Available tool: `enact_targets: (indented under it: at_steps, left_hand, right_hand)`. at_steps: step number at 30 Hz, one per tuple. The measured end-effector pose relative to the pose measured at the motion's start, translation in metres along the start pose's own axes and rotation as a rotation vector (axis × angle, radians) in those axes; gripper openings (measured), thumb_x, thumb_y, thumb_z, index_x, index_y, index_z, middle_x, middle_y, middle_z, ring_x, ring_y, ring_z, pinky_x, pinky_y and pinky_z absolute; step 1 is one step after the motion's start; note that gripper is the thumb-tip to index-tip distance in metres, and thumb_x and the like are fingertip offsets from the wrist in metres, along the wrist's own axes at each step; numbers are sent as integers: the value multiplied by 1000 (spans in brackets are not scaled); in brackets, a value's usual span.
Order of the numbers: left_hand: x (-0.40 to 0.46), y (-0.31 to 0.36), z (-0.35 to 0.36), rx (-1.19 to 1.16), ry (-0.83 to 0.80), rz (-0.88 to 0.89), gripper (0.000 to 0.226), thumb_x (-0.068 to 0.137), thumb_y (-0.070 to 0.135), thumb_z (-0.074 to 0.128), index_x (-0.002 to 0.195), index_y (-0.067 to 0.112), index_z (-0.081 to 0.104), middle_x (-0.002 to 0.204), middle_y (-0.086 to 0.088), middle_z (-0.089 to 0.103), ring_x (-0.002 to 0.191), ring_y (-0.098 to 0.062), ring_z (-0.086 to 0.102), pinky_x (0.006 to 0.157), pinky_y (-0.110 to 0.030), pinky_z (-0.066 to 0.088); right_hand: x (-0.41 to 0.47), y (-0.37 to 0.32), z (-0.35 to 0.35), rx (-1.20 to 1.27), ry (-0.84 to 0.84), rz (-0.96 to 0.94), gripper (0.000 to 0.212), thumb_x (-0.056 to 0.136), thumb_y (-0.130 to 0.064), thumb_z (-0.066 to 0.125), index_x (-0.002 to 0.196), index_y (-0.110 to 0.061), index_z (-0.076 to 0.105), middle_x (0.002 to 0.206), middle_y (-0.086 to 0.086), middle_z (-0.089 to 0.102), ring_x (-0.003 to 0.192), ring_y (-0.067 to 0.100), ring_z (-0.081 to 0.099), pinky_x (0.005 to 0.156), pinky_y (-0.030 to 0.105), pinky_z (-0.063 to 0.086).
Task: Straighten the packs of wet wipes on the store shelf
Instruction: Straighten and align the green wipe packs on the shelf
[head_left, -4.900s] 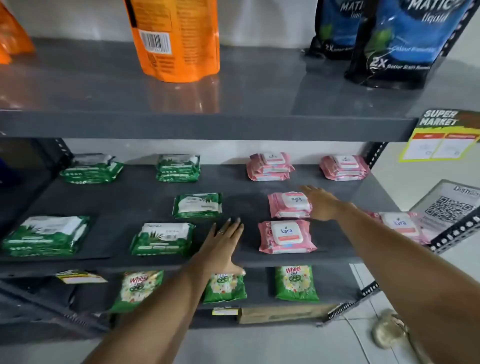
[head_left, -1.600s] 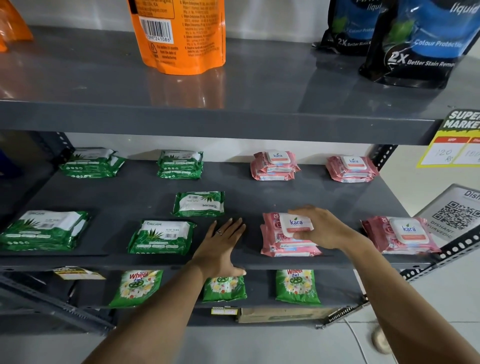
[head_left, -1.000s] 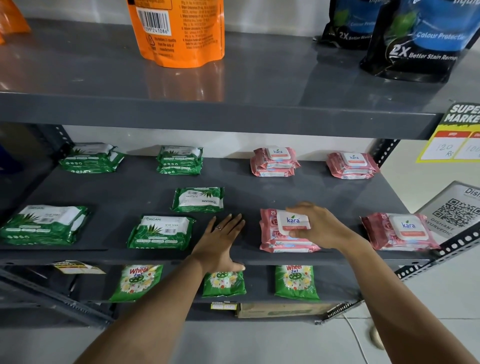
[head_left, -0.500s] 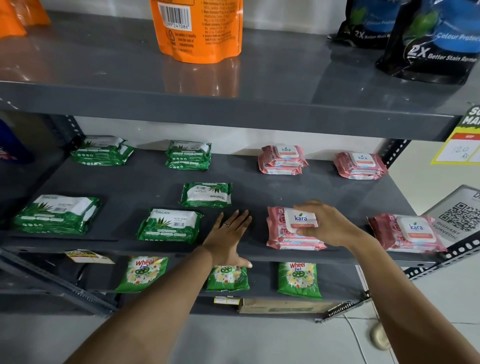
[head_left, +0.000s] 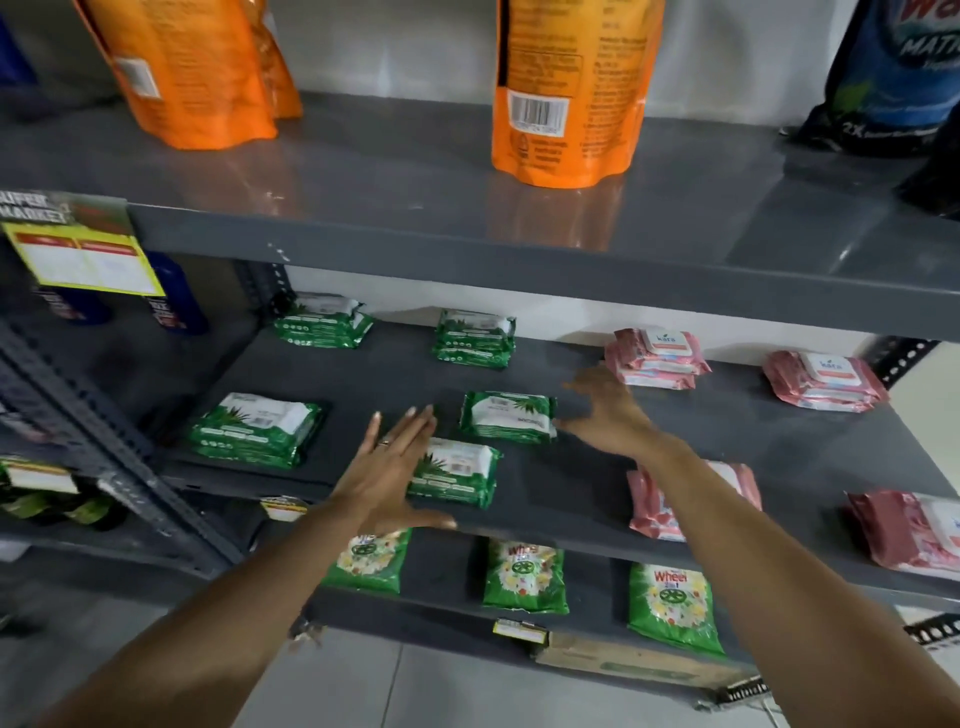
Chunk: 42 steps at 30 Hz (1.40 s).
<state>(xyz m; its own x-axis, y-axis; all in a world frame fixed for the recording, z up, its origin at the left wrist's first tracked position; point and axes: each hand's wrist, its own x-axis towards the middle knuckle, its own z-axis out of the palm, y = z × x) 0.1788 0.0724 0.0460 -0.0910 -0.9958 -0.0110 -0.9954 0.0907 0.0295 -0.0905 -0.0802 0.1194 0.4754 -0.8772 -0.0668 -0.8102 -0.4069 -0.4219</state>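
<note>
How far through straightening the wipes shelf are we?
Done, apparently: the pink wipes stacks at the back and front sit fairly square. In hand: the open right hand reaches toward the single green wipes pack mid-shelf; the left hand rests open beside the front green pack. Left: those green packs sit skewed.

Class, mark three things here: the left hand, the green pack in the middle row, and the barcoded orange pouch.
left hand (head_left: 387, 475): head view, back of hand.
green pack (head_left: 508, 417): head view, top face.
orange pouch (head_left: 566, 88): head view, back panel.
</note>
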Motion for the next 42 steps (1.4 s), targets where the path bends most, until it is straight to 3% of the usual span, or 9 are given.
enact_targets:
  at_steps: [4,7,12,16,20,31,35,39,42]
  left_hand:
    - [-21,-63,7,-64,-127,-53,146,52,99,47,148,9,-15,157,-2,-26,144,-17,-21,115,-41,-18]
    - [-24,-86,14,-57,-218,-51,148,50,95,55,151,10,-13,156,-2,-26,143,-16,-22,116,-42,-14]
    - [-12,-91,28,-51,-255,33,146,56,85,65,148,11,-21,155,-2,-29,141,-16,-26,115,-39,-15]
    - [-10,-89,41,-49,-179,45,139,61,87,58,148,11,-20,154,-1,-30,141,-17,-26,117,-42,-13]
    - [-13,-92,48,-45,-113,53,134,57,91,43,152,12,-9,161,-3,-16,145,-19,-18,118,-45,-8]
    - [-13,-96,54,-64,-103,65,128,67,88,47,150,13,-15,156,-1,-25,143,-20,-24,117,-47,-12]
    - [-13,-96,55,-52,-90,71,129,67,89,46,150,11,-15,157,-3,-23,143,-22,-23,117,-48,-10]
    - [-13,-95,56,-38,-60,73,131,66,89,48,151,8,-10,160,-7,-15,145,-24,-17,117,-48,-9]
    - [-14,-94,54,-44,-90,65,131,67,89,47,149,9,-15,157,-5,-23,144,-22,-22,117,-49,-9]
  right_hand:
    - [29,-23,40,-214,-248,22,97,78,-47,69,150,-17,12,161,3,8,148,22,-10,116,55,-2]
    - [42,-31,58,-204,-277,42,108,76,-48,71,151,-18,-1,162,1,-1,147,22,-12,115,59,-3]
    - [52,-33,71,-215,-229,111,93,75,-37,75,148,-21,19,158,2,17,148,26,2,114,61,7]
    - [50,-31,74,-32,-128,202,87,65,-32,84,137,-18,37,139,8,44,124,29,45,103,41,38]
    - [37,-41,65,147,-65,289,91,64,-28,86,139,-18,36,135,9,52,118,28,52,96,33,42]
    - [-18,-113,98,141,-121,10,89,63,-28,86,139,-22,39,132,1,47,120,21,50,103,35,41]
    - [-22,-114,98,66,-133,6,91,68,-37,81,144,-20,33,141,3,42,132,23,39,116,49,22]
    - [-24,-134,98,166,70,33,72,85,-52,59,144,-18,34,148,3,39,137,22,36,116,48,26]
    - [-25,-151,122,89,93,84,61,97,-50,32,149,-22,20,157,4,25,145,24,19,119,47,13]
